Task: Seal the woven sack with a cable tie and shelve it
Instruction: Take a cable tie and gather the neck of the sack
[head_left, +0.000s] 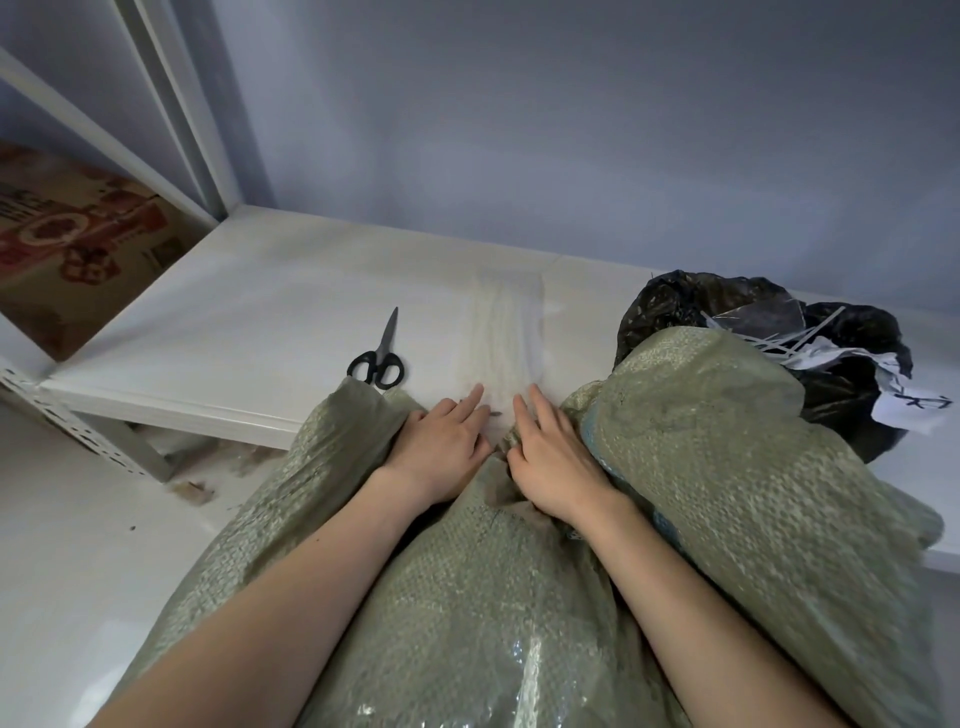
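Note:
A green woven sack fills the lower middle of the head view, its mouth spread out against the front edge of a white shelf. My left hand lies flat on the sack's mouth with fingers stretched forward. My right hand rests beside it, fingers extended, thumb pinching a fold of the sack fabric. Just beyond my fingertips a clear packet of white cable ties lies on the shelf. A second green woven sack bulges at the right.
Black-handled scissors lie on the shelf left of the ties. A black plastic bag with cut tie scraps and paper sits at the right. A printed cardboard box stands behind the shelf's white upright at the left.

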